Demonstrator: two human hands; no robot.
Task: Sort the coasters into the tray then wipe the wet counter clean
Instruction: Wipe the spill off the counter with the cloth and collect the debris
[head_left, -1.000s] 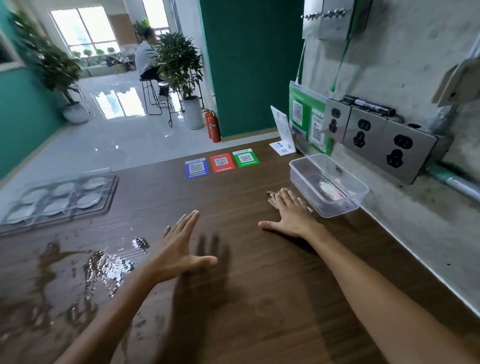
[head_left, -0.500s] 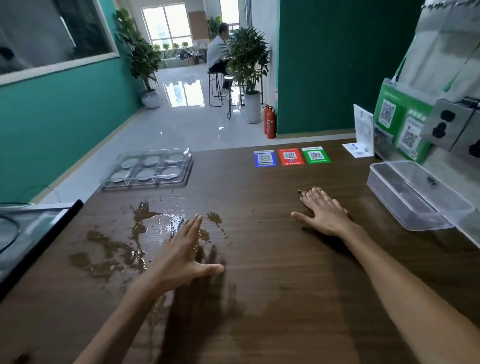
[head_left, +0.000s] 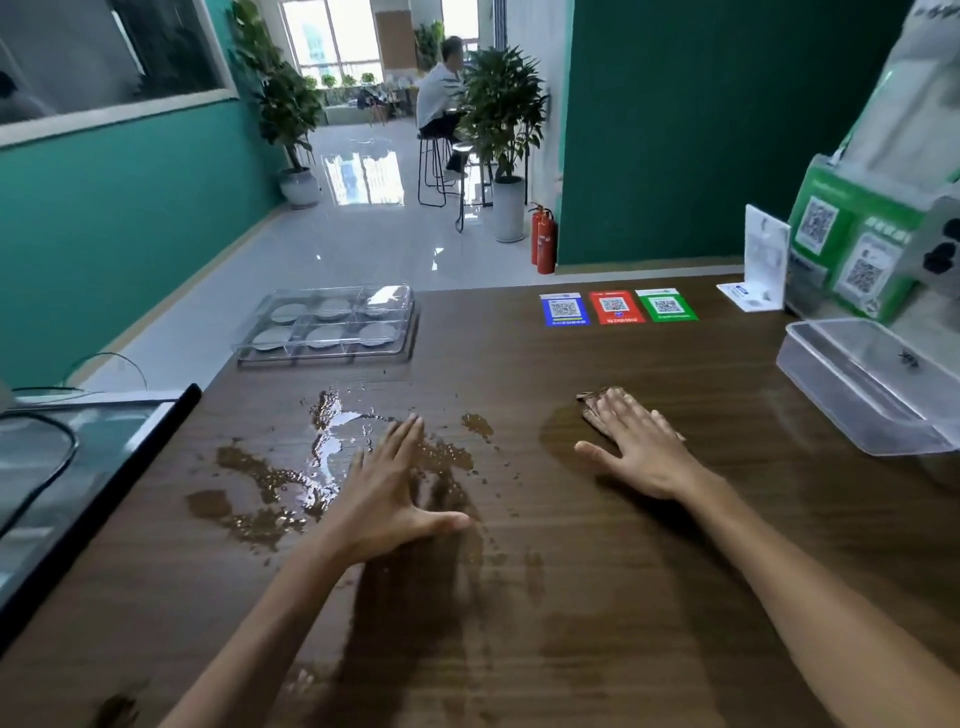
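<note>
Left hand: the left hand (head_left: 387, 493) is spread flat, fingers straight and thumb out wide, at the near right edge of the spill; whether the palm touches the wood or floats just above it, I cannot tell.
Right hand: the right hand (head_left: 636, 447) lies flat with straight fingers, pressing down on a brown cloth (head_left: 592, 408) that nearly matches the wood; only the cloth's far-left corner pokes out past the fingertips.
Spill: a puddle of water (head_left: 322, 457) glints across the left middle of the counter (head_left: 597, 597), with splashes trailing off to the left and toward the near edge.
Tray: the clear tray (head_left: 332, 325) sits at the far left of the counter, well apart from both hands, split into six compartments.
Coasters: six round grey coasters (head_left: 324, 335), one in each compartment, all sitting inside the tray.
Tub: a clear plastic tub (head_left: 862, 384) stands at the right, close to the wall, beyond the right hand.
Stickers: blue, red and green QR stickers (head_left: 615, 306) lie in a row at the far edge of the counter.
Sign stand: a white sign stand (head_left: 763, 260) is upright at the far right corner.
Left edge: a dark-rimmed glass panel (head_left: 78, 467) with a black cable across it borders the counter.
</note>
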